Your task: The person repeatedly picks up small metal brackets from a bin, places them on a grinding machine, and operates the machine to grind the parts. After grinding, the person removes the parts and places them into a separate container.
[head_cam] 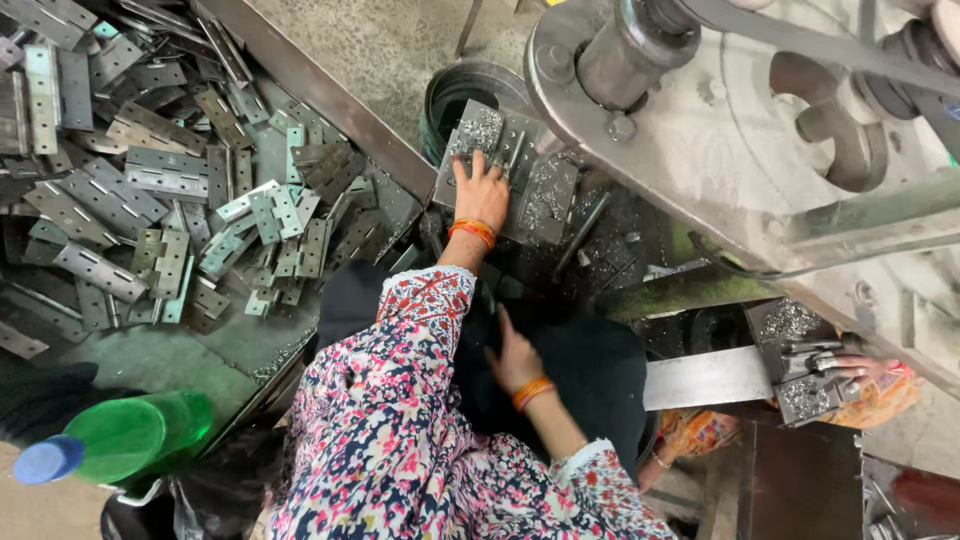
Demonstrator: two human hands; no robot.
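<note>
Nearest us, our right hand (513,355) lies open and empty on the dark cloth in our lap, below the press machine (720,120). Farther out, our left hand (482,190) presses flat, fingers spread, on the punched steel plates (530,185) under the machine's wheel; we should keep fingertips off sharp shavings. The pile of hinges (180,190) lies left of the machine.
</note>
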